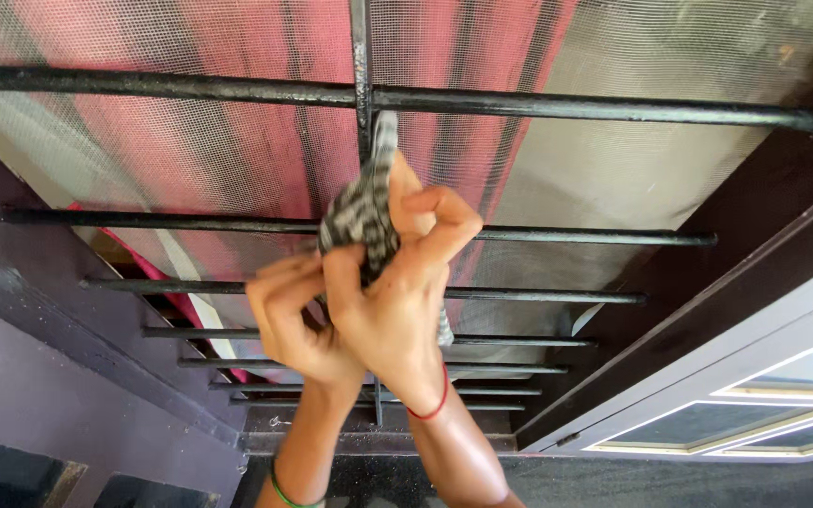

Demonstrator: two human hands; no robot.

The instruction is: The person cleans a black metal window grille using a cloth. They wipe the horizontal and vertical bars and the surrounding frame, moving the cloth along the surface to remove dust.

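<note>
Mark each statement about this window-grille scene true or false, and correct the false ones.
1. Both hands grip a patterned black-and-white cloth. True.
2. The cloth is pressed against the upright black bar of the grille. True.
3. The right hand wears a green band at the wrist. False: its wrist band is red; the green band is on the left arm.
4. The horizontal grille bars are white. False: they are black.
5. The left hand hangs free, away from the cloth. False: it is clasped against the right hand at the cloth.
</note>
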